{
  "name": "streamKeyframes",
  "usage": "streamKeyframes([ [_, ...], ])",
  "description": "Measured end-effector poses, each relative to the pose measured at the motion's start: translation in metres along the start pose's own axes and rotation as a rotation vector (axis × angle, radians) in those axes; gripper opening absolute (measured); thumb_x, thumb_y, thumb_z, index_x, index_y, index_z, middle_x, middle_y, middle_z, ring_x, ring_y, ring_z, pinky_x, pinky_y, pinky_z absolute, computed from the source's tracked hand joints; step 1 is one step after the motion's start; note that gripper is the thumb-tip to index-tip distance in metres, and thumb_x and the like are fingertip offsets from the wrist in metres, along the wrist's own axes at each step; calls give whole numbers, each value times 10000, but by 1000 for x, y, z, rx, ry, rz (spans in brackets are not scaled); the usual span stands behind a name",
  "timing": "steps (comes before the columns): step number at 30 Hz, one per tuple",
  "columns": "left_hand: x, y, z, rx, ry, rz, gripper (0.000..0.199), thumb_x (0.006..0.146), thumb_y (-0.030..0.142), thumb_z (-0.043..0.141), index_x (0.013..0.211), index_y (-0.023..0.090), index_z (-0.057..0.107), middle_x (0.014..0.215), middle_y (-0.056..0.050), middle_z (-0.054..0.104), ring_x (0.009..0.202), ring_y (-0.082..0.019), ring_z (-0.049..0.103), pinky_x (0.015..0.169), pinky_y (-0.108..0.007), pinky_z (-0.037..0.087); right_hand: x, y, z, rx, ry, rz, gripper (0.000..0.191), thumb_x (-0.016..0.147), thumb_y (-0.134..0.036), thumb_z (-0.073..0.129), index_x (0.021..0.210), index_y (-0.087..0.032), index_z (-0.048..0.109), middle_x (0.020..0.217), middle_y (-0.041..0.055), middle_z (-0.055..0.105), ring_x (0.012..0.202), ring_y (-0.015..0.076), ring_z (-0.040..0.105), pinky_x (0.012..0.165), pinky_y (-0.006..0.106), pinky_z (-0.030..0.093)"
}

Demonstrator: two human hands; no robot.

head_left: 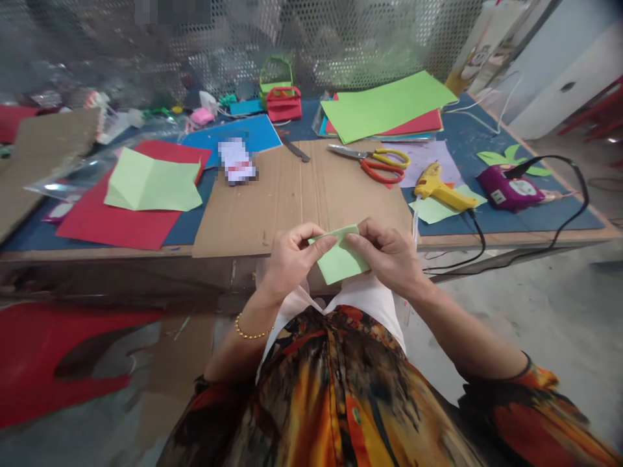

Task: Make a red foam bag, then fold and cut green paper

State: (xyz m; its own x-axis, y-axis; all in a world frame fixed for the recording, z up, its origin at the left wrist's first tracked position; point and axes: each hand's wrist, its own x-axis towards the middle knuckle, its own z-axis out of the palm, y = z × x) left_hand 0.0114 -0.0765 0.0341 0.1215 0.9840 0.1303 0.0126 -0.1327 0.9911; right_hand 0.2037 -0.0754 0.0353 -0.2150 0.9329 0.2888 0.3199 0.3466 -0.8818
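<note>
A small piece of light green paper (342,261), which looks folded, is held between both hands just past the table's front edge. My left hand (296,254) pinches its upper left part, thumb on top. At its upper right, my right hand (388,250) grips it the same way, thumb on top. The fingers beneath the paper are hidden. Behind the hands lies a brown cardboard sheet (292,194). Scissors with yellow and red handles (372,161) rest at its right, and a dark blade (296,152) lies at its back edge.
A yellow glue gun (445,189) and a purple box with a black cable (511,188) are at right. Red paper (131,227) and creased green paper (154,181) lie at left. Behind are a phone (236,161), stacked coloured sheets (389,107) and a red paper basket (284,106).
</note>
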Motion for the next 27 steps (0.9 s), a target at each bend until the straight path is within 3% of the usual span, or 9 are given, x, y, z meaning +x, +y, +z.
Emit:
streamKeyframes([
  [4, -13, -10, 13, -240, 81, -92, 460, 725, 596, 975, 898, 213, 788, 813, -7, 747, 693, -127, 645, 653, -252, 572, -10, 0, 7, -17, 193, -62, 379, 994, -503, 655, 726, -249, 569, 563, -56, 454, 499, 108, 359, 484, 277, 323],
  [7, -26, -14, 22, -287, 64, -135, 476, 726, 620, 972, 900, 207, 811, 890, -38, 801, 771, -159, 715, 739, -302, 643, -15, -2, 10, -76, 279, -143, 326, 1000, -440, 670, 745, -247, 611, 581, -48, 498, 497, 107, 369, 482, 276, 333],
  [12, -33, -11, 19, -159, 84, -11, 377, 801, 554, 943, 775, 206, 798, 702, 6, 689, 623, -134, 623, 586, -265, 568, -20, 3, 11, -185, 299, -263, 334, 1034, -439, 667, 766, -241, 659, 605, -39, 595, 474, 96, 396, 455, 263, 331],
  [16, -31, -7, 12, -10, 81, 119, 326, 888, 468, 887, 714, 218, 772, 645, 28, 605, 617, -125, 567, 593, -261, 491, -20, 7, 7, -204, 258, -389, 329, 1046, -445, 684, 793, -235, 675, 649, -33, 653, 522, 98, 498, 511, 246, 410],
  [19, -32, -6, 10, 30, 74, 159, 295, 929, 421, 850, 719, 226, 776, 664, 23, 621, 633, -130, 564, 617, -274, 477, -19, 5, 5, -166, 219, -403, 286, 1043, -460, 700, 869, -234, 716, 721, -6, 715, 625, 130, 625, 590, 264, 502],
  [22, -35, -8, 11, 25, 79, 114, 294, 904, 420, 870, 715, 217, 774, 671, 13, 649, 649, -136, 577, 628, -272, 486, -16, 0, 5, -127, 226, -392, 262, 1058, -444, 678, 923, -232, 752, 780, 12, 760, 656, 139, 656, 614, 277, 528],
  [27, -34, -4, 9, -107, -10, -88, 429, 776, 598, 944, 871, 195, 831, 816, -37, 770, 718, -160, 654, 665, -276, 555, -11, -6, 1, -143, 197, -320, 259, 1049, -334, 688, 824, -214, 736, 721, -15, 735, 544, 84, 544, 528, 236, 430],
])
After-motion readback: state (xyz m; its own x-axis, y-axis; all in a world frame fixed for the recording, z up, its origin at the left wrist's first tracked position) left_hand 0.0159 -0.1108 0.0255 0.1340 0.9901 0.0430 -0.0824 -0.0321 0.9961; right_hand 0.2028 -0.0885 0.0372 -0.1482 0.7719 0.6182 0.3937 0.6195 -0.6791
